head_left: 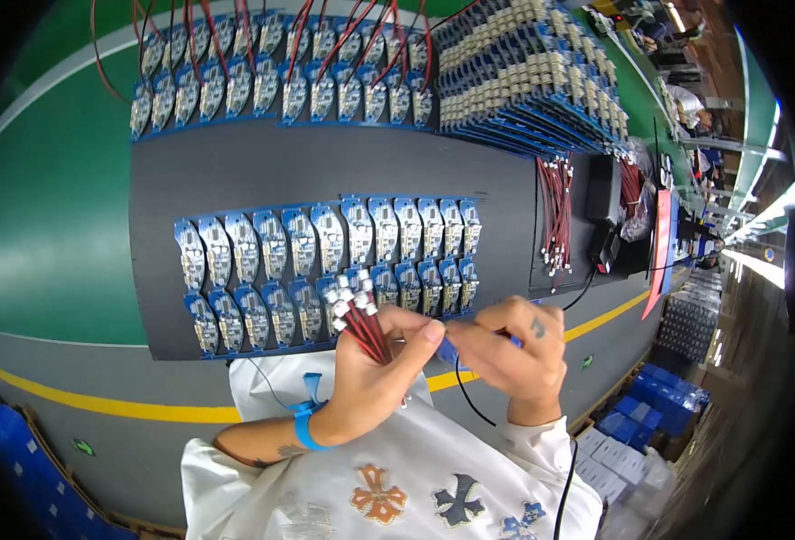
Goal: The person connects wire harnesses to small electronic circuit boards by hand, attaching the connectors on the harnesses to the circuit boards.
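My left hand (375,382) is closed around a bundle of red and black wire leads (368,333). Their white plug ends (350,295) stick up above the fingers. My right hand (519,346) is pinched, its fingertips meeting the left thumb and forefinger. What lies in that pinch is too small to make out. Behind the fingers shows part of a blue object (445,351), mostly hidden, with a black cable (469,396) running down nearby. Just beyond both hands, two rows of blue-edged circuit boards (301,238) lie joined on a dark mat (262,166).
More boards with red and black wires (235,90) fill the back left. Stacked board panels (528,81) stand at the back right. Loose leads (556,211) lie right, beside a black box (602,189). A blue band (307,427) with a thin cord circles my left wrist.
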Action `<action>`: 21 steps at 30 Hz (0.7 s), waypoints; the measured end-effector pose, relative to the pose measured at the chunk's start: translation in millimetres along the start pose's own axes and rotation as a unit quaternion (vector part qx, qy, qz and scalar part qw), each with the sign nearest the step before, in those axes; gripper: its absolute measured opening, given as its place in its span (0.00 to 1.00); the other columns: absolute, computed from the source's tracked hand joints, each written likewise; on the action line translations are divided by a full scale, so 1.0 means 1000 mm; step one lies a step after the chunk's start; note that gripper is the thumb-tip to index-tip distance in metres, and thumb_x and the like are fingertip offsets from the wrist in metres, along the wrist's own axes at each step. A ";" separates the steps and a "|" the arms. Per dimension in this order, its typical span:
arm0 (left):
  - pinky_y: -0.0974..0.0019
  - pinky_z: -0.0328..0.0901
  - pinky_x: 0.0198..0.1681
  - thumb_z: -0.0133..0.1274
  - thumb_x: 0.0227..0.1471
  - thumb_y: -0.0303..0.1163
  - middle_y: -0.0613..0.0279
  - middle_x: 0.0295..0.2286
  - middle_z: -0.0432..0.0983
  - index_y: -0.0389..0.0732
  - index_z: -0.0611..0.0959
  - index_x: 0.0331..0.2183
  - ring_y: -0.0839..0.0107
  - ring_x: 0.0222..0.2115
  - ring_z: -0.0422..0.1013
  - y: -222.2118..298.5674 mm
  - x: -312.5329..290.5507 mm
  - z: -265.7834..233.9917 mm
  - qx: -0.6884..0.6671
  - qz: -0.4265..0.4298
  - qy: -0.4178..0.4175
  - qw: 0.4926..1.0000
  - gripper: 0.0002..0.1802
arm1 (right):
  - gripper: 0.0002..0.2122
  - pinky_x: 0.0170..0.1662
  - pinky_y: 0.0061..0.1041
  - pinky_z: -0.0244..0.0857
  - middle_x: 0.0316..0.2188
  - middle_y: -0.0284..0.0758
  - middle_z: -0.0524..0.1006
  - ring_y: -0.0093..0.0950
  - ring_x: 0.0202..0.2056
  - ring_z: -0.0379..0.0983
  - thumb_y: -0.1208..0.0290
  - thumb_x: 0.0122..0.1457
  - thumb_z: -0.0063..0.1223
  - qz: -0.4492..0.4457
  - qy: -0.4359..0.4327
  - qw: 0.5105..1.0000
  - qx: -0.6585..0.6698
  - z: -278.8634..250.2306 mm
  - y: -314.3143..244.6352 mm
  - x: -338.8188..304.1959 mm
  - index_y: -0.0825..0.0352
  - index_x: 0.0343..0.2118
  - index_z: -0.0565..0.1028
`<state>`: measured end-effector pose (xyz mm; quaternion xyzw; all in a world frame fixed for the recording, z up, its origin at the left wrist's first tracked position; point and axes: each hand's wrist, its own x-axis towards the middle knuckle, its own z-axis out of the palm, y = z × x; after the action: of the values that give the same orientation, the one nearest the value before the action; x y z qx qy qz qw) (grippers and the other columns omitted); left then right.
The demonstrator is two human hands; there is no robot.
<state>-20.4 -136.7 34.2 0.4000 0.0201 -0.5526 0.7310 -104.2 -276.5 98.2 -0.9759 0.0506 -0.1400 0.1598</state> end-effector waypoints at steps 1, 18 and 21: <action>0.80 0.48 0.14 0.51 0.55 0.31 0.74 0.17 0.66 0.34 0.78 0.34 0.89 0.14 0.56 0.000 0.000 -0.001 0.036 -0.009 -0.011 0.999 0.09 | 0.09 0.19 0.20 0.55 0.19 0.30 0.70 0.22 0.17 0.65 0.79 0.36 0.64 -0.003 -0.009 1.000 0.006 -0.002 0.009 -0.001 0.64 0.24 0.77; 0.79 0.52 0.18 0.45 0.58 0.30 0.71 0.16 0.65 0.33 0.77 0.35 0.86 0.17 0.59 -0.006 -0.013 -0.013 0.061 -0.038 -0.073 0.995 0.11 | 0.03 0.26 0.30 0.65 0.23 0.34 0.70 0.33 0.26 0.70 0.76 0.47 0.56 0.091 -0.142 0.978 -0.124 0.011 0.069 0.021 0.68 0.25 0.75; 0.79 0.52 0.18 0.45 0.58 0.30 0.71 0.16 0.65 0.33 0.77 0.35 0.87 0.17 0.59 -0.007 -0.011 -0.013 0.056 -0.035 -0.075 0.995 0.10 | 0.03 0.27 0.30 0.63 0.23 0.34 0.69 0.33 0.26 0.69 0.79 0.46 0.55 0.084 -0.157 0.972 -0.153 0.013 0.067 0.025 0.69 0.25 0.74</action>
<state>-25.1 -120.4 26.7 0.3966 -0.0516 -0.6063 0.6874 -80.1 -339.0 71.3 -0.9908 0.1274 0.0383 0.0253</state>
